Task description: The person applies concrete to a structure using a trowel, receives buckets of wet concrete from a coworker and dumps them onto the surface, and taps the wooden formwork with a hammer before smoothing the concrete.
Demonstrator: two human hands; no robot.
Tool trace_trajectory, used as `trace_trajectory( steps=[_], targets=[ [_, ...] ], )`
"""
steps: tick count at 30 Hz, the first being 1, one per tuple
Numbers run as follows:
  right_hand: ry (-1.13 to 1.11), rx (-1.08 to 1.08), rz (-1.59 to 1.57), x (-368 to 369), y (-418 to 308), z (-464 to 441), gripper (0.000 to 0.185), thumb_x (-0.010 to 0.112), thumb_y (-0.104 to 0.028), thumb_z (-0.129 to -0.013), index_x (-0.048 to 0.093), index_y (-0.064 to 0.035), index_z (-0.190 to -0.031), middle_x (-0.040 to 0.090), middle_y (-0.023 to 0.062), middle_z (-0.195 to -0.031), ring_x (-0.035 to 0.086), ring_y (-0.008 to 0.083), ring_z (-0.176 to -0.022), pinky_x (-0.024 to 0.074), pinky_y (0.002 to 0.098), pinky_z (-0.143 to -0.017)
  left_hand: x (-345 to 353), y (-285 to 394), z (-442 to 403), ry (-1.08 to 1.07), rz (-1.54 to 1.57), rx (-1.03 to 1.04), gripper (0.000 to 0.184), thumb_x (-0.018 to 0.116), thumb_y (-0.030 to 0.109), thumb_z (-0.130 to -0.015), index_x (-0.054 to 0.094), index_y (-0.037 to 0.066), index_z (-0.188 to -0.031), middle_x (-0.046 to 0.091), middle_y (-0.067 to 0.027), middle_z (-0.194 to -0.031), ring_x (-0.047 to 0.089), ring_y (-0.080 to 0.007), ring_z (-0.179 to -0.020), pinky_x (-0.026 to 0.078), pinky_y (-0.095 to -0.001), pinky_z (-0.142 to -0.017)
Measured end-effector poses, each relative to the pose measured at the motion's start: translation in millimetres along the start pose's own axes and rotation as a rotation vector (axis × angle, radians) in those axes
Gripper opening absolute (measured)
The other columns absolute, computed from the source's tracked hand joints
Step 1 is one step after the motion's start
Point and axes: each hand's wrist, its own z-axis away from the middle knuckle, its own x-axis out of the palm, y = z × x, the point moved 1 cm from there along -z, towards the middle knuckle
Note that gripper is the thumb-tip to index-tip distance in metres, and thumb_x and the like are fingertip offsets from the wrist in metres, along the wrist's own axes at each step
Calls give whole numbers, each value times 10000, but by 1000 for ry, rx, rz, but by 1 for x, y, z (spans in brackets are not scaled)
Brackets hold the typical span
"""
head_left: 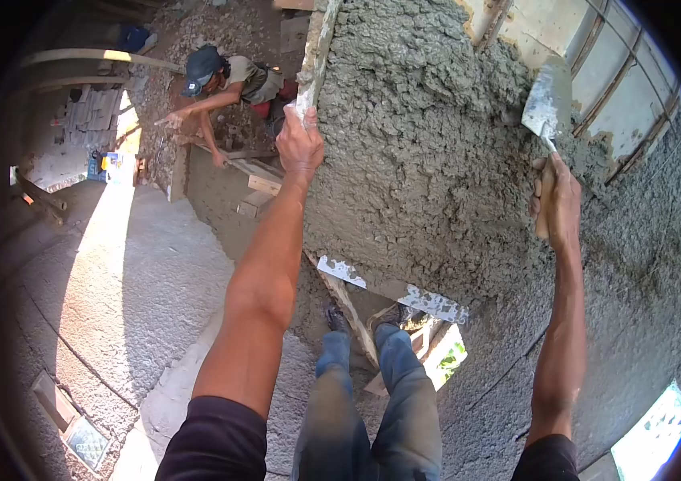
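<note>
My left hand point(300, 143) is wrapped around the lower end of a long mortar-smeared board point(318, 48) along the left edge of the rough grey mortar surface point(428, 152). A pointed trowel point(542, 104) with a wooden handle is gripped in my right hand point(558, 196). Its blade lies against the wet mortar at the upper right, beside a bare stretch with exposed bars point(637, 48). Whether mortar sits under the blade is hidden.
Below, a paint-flecked plank point(388, 289) spans near my feet, with a wooden pole point(348, 313) beside it. A co-worker point(236, 84) in a cap bends over at the upper left, near wooden pieces point(264, 184). Sunlit openings point(654, 433) lie lower right.
</note>
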Motion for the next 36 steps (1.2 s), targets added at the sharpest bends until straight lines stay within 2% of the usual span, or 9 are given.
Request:
trace_trajectory(
  steps=[2, 5, 10, 13, 16, 24, 29, 33, 36],
  targets=[
    [79, 214, -446, 8, 24, 4, 542, 427, -593, -944, 524, -70, -841, 451, -25, -565, 448, 109, -405, 411, 282, -354, 3, 4, 7, -20, -103, -29, 435, 441, 420, -975, 494, 2, -1081, 627, -288, -905, 601, -489, -815, 472, -537, -708],
    [63, 47, -772, 129, -30, -67, 513, 447, -551, -960, 499, -65, -801, 448, 3, -578, 434, 111, -419, 377, 292, -374, -23, -19, -122, 209, -118, 225, 434, 445, 418, -972, 484, -6, -1055, 622, -291, -885, 591, -496, -804, 459, -551, -693],
    [1, -220, -167, 226, 10, -46, 608, 452, -524, -973, 597, 53, -851, 524, 72, -599, 445, 194, -536, 430, 383, -544, -27, -11, -124, 240, -109, 302, 431, 436, 417, -976, 476, -5, -1051, 623, -287, -871, 592, -494, -788, 458, -552, -682],
    [-82, -119, 39, 271, 43, -29, 617, 459, -515, -966, 627, 77, -934, 618, 247, -714, 573, 341, -653, 470, 453, -690, -26, -15, -126, 245, -72, 310, 444, 440, 431, -970, 478, -5, -1045, 624, -282, -834, 587, -500, -776, 457, -550, -675],
    [-138, -58, 284, 273, 90, -4, 559, 483, -467, -955, 654, 65, -934, 631, 337, -886, 591, 524, -909, 485, 511, -801, -21, -21, -125, 164, -57, 181, 475, 464, 229, -923, 470, -43, -1312, 620, -288, -1059, 578, -461, -966, 454, -483, -835],
    [-112, 156, 501, 227, 229, 88, 465, 491, -412, -953, 579, 44, -969, 639, 321, -863, 624, 486, -858, 487, 535, -773, -13, -27, -132, 181, -68, 222, 470, 466, 217, -914, 478, -97, -1264, 617, -302, -1032, 578, -471, -949, 458, -491, -813],
    [-343, 74, 168, 341, 127, 110, 471, 512, -394, -942, 519, 40, -1127, 652, 290, -867, 637, 464, -845, 498, 518, -762, -15, -36, -136, 120, -196, 211, 523, 467, 210, -908, 427, -114, -1316, 605, -327, -1035, 564, -495, -954, 456, -505, -808],
    [-260, -134, 163, 440, 80, 65, 474, 462, -444, -951, 534, 8, -1075, 656, 289, -830, 636, 472, -835, 486, 530, -782, -16, -20, -125, 282, -143, 333, 477, 445, 457, -961, 487, -13, -1029, 631, -287, -831, 592, -514, -799, 449, -554, -701],
    [-311, -126, 326, 364, 133, 37, 434, 476, -399, -938, 565, -2, -1091, 670, 267, -883, 651, 435, -881, 492, 513, -792, -18, -22, -127, 259, -189, 292, 493, 428, 466, -964, 487, -18, -1037, 633, -303, -855, 594, -516, -831, 445, -552, -730]
  ],
)
